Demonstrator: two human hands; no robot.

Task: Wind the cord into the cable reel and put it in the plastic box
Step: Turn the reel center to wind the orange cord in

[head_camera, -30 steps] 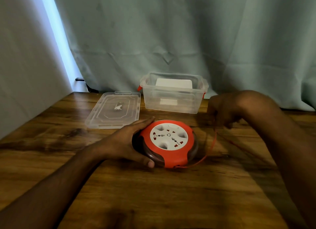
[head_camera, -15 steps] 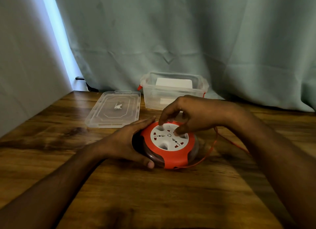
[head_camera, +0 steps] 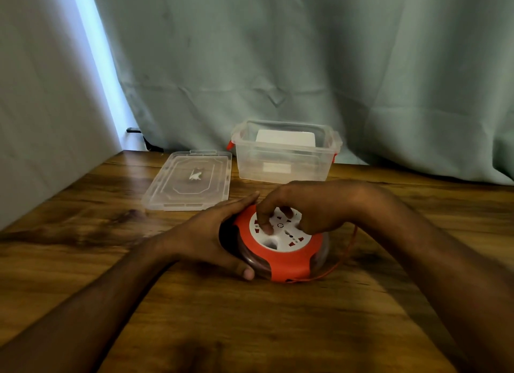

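Observation:
The orange cable reel, with a white socket face, lies flat on the wooden table. My left hand grips its left rim, thumb at the front and fingers round the back. My right hand comes over from the right, its bent fingers set into the hollows of the white face. A thin orange cord loops out from the reel's front and curves up along its right side, passing under my right wrist. The clear plastic box stands open behind the reel.
The box's clear lid lies flat to the left of the box. A white object shows at the back of the box. A grey-green curtain hangs behind the table, and a pale wall runs along its left edge.
My right hand left the cord at the right, came over the reel and set its fingers into the white face, which has turned a little. My left hand kept its hold.

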